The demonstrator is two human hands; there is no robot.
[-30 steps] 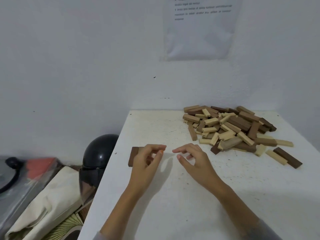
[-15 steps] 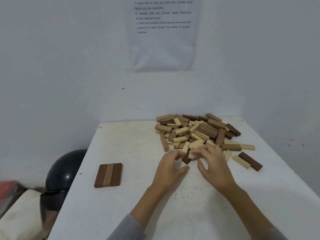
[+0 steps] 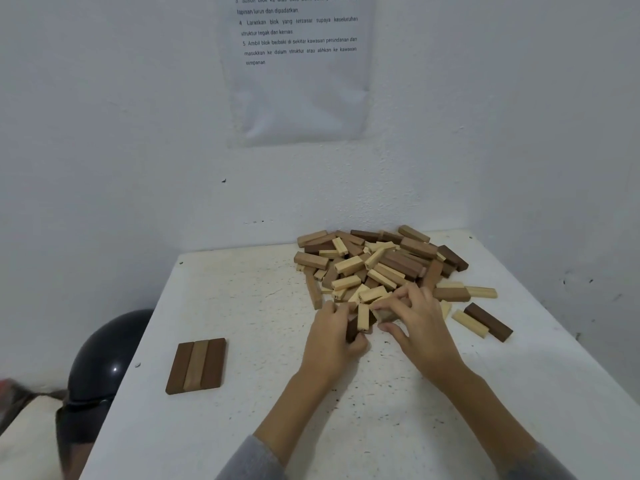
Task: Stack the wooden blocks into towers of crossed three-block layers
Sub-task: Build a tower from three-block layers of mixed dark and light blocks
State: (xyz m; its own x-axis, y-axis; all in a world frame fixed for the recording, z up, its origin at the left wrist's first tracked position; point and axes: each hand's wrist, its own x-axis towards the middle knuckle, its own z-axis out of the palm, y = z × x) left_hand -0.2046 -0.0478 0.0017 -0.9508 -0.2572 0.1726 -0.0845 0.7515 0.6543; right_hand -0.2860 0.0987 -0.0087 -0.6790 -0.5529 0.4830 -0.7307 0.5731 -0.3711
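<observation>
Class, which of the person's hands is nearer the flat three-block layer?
Left. The left hand is right of the three-block layer, apart; the right hand lies farther right.

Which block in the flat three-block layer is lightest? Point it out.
The middle block of the layer: it is pale brown, while the two outer blocks flanking it are dark brown.

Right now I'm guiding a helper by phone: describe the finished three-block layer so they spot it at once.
Start at the white table; the loose pile sits at its far right. The layer lies alone near the left edge. Unlike the jumbled blocks, it is three flat, touching ones: dark, lighter, dark.
</observation>
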